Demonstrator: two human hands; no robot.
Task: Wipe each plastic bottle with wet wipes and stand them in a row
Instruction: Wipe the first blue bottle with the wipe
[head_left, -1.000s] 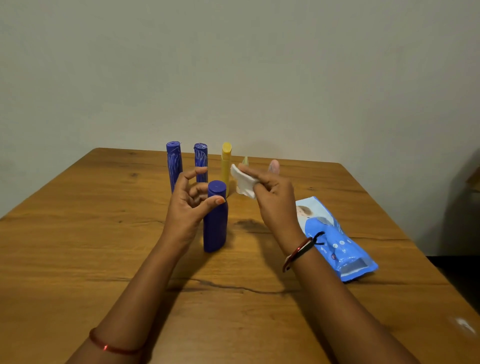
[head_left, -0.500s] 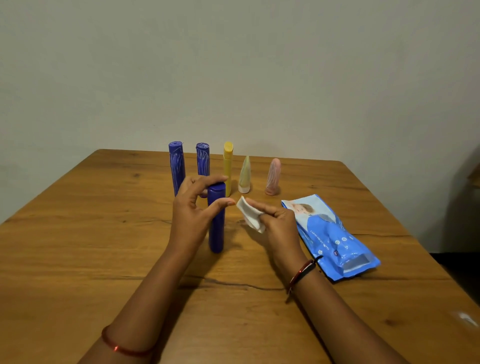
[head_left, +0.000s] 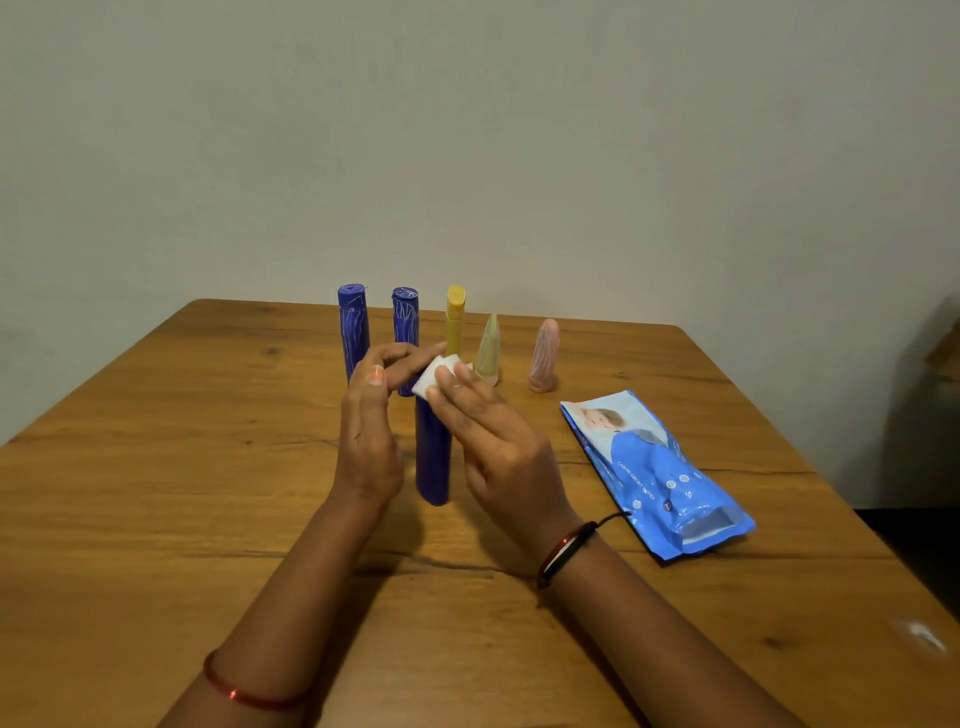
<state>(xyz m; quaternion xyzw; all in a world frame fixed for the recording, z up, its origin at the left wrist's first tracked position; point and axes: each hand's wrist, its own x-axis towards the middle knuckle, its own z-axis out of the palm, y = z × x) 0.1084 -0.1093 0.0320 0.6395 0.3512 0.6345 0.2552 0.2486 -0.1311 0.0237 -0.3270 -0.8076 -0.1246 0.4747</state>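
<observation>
A plain blue bottle (head_left: 432, 457) stands upright on the table between my hands. My left hand (head_left: 370, 415) holds its top from the left, fingers curled over the cap. My right hand (head_left: 488, 431) presses a folded white wet wipe (head_left: 435, 378) against the bottle's top. Behind them a row stands upright: two blue patterned bottles (head_left: 353, 327) (head_left: 405, 325), a yellow bottle (head_left: 455, 317), a pale green cone-shaped bottle (head_left: 489, 348) and a pink bottle (head_left: 544, 356).
A blue pack of wet wipes (head_left: 660, 473) lies flat to the right of my right hand. The wooden table (head_left: 156, 493) ends at a plain wall behind the row. A dark gap lies past the table's right edge.
My right hand has brought the wipe up from beside the bottle onto its top. My left hand has stayed at the bottle's top, and the bottle still stands in place.
</observation>
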